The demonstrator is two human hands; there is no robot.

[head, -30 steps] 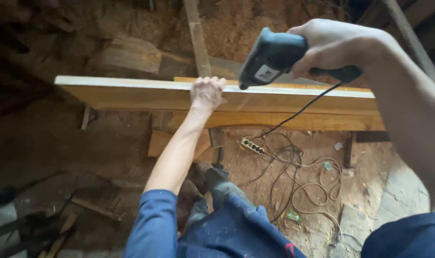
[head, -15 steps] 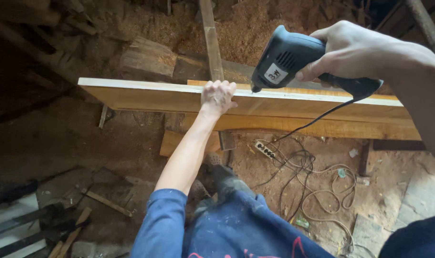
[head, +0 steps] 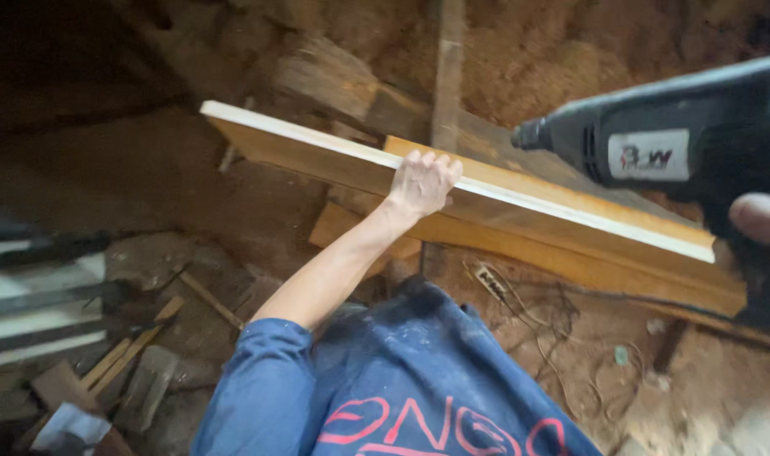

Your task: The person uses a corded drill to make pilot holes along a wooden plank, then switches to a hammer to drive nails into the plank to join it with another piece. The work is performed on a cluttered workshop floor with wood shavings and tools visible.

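The left hand (head: 423, 181) is curled over the top edge of a long wooden board (head: 520, 211), which stands on its side above the dirt floor (head: 190, 203). The right hand (head: 761, 218) grips a dark electric drill (head: 655, 139) held up just above the board, nose pointing left. A power strip (head: 490, 281) lies below

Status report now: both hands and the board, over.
Left hand grips top edge of wooden board. Right hand holds dark power drill above board, tip clear. Nothing between.
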